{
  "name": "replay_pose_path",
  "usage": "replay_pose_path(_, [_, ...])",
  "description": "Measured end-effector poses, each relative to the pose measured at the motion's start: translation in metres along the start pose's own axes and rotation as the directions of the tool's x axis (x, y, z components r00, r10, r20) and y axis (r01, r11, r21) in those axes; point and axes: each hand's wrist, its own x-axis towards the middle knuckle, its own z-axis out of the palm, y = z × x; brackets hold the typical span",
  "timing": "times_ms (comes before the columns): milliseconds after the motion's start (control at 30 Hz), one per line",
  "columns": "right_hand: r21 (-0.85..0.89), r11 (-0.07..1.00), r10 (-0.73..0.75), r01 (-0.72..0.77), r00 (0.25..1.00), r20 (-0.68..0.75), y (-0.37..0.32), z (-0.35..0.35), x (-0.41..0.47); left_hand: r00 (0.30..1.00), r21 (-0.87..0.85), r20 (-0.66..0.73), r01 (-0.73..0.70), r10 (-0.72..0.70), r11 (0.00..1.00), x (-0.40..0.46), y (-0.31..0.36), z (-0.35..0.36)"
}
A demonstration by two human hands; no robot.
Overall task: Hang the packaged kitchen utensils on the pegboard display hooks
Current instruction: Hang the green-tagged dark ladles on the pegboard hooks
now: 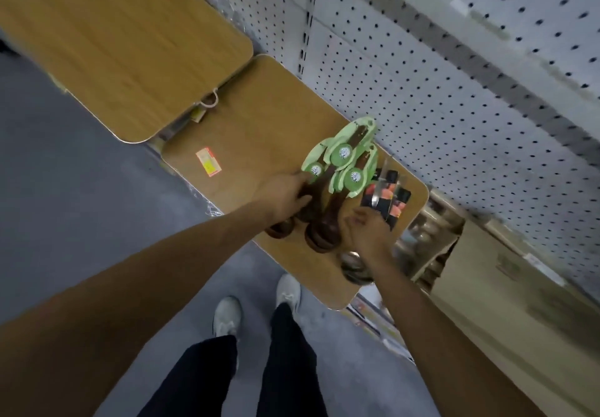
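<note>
Both bare forearms reach forward from the bottom of the view toward a wooden board (259, 130) that lies flat at the foot of the pegboard (454, 69). On this board, at about three o'clock from its middle, sits a cluster of dark brown wooden utensils (328, 218) with green card tags (344, 156) fanned out toward twelve o'clock. The left hand (281, 194) comes in from eight o'clock and its fingers curl round the handle of the leftmost utensil, just under a green tag. The right hand (367, 231) comes in from five o'clock; its fingers are bent beside the round base of the middle utensil, but motion blur leaves it unclear whether they grip anything. Just at three o'clock of the green tags lie some black and orange packets (389, 199), touching the right fingertips or nearly so. An orange and yellow sticker (207, 166) sits on the board at nine o'clock from the utensils. A second wooden board (130, 43) lies at ten o'clock, overlapping the first. Below, at six o'clock, two white shoes (256, 309) and dark trouser legs stand on a grey floor (65, 205).
</note>
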Motion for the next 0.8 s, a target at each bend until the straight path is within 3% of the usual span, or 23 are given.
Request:
replay_pose_path(67, [0.083, 0.993, 0.078, -0.079, 0.997, 0.023, 0.005, 0.013, 0.027, 0.999, 0.03, 0.01, 0.052, -0.052, 0.998, 0.027, 0.001, 0.021])
replay_pose_path(200, [0.035, 0.999, 0.029, -0.029, 0.999, 0.024, 0.013, 0.043, 0.066, 0.988, -0.001, -0.087, 0.125, -0.124, 0.992, 0.071, 0.006, 0.053])
replay_pose_path(400, [0.005, 0.998, 0.068, -0.068, 0.99, -0.124, 0.012, 0.051, 0.081, 0.947, -0.288, -0.111, 0.26, -0.302, 0.922, 0.094, 0.001, 0.065])
replay_pose_path(600, [0.208, 0.978, 0.073, -0.028, 0.975, -0.21, 0.004, 0.02, 0.041, 0.946, -0.544, -0.184, 0.128, -0.266, 0.829, 0.041, 0.011, 0.018])
replay_pose_path(700, [0.334, 0.94, 0.005, 0.077, 0.971, -0.238, -0.01, -0.005, -0.007, 0.944, -0.654, -0.249, 0.002, -0.217, 0.756, -0.011, 0.029, -0.016])
replay_pose_path(800, [0.403, 0.905, -0.034, 0.134, 0.968, -0.247, -0.022, -0.031, -0.066, 0.951, -0.699, -0.223, -0.005, -0.212, 0.715, -0.066, 0.049, -0.047])
